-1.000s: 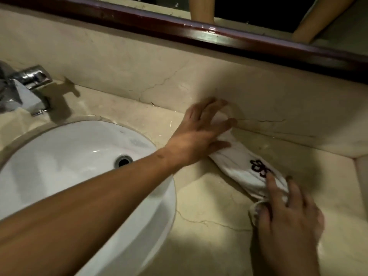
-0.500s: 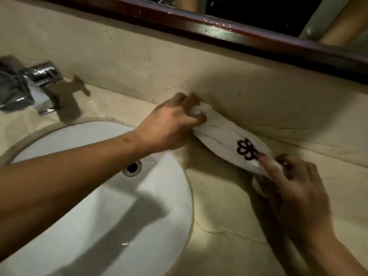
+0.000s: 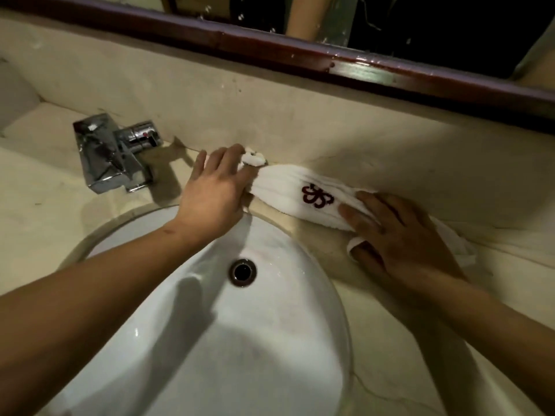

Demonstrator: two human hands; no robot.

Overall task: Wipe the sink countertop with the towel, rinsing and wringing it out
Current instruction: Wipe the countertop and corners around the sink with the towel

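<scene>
Head view shows the towel (image 3: 303,193) stretched along the back of the countertop (image 3: 375,331), where it meets the backsplash (image 3: 270,115), just behind the sink (image 3: 234,340) and right of the faucet (image 3: 114,154). The left hand (image 3: 216,187) has its fingers closed round the bunched left end, a tuft poking out beyond them; the right hand (image 3: 399,235) lies on the other end with fingers fairly straight, pressing it down, though whether the thumb also pinches the cloth underneath cannot be told. This looks like the wiping step, worked along the back edge. Next would likely be dragging the towel on toward the faucet, or lifting it to rinse, which needs a firmer hold from both hands. Hidden: the towel's right tail under the hand, the left fingertips, and whether the towel is wet.
</scene>
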